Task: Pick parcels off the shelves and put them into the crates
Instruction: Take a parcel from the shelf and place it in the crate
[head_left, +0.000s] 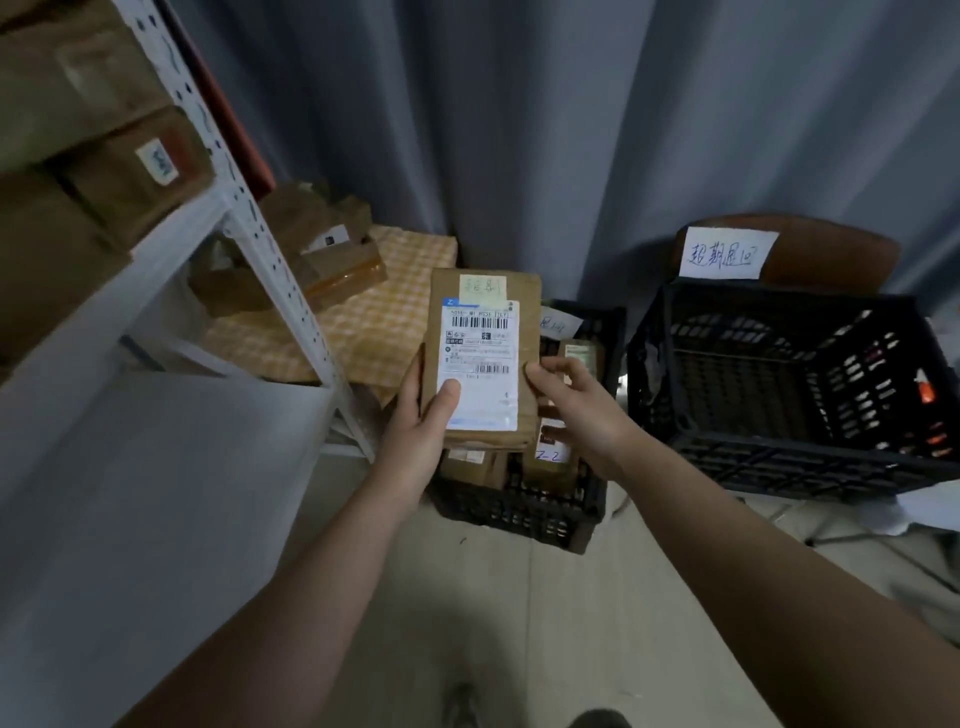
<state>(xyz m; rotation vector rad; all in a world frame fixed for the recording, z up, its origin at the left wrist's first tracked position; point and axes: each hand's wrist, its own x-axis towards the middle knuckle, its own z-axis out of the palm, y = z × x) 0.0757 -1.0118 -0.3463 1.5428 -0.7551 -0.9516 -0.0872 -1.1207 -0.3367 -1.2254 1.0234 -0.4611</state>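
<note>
A flat brown parcel (527, 312) with a white shipping label and a yellow note is held upright above a small black crate (524, 512). My left hand (418, 431) grips its lower left edge, thumb on the label. The fingertips of my right hand (576, 402) touch its right edge. Several brown parcels (550, 460) stand inside that crate. A bigger black crate (779, 389), empty as far as I can see, stands to the right. More brown parcels (130, 171) lie on the white metal shelf (171, 244) at the left.
A low table with a yellow checked cloth (374, 322) carries a few parcels (332, 249) behind the shelf post. A grey curtain (519, 130) hangs behind. A brown chair back with a handwritten paper sign (727, 252) stands behind the big crate. The floor is pale tile.
</note>
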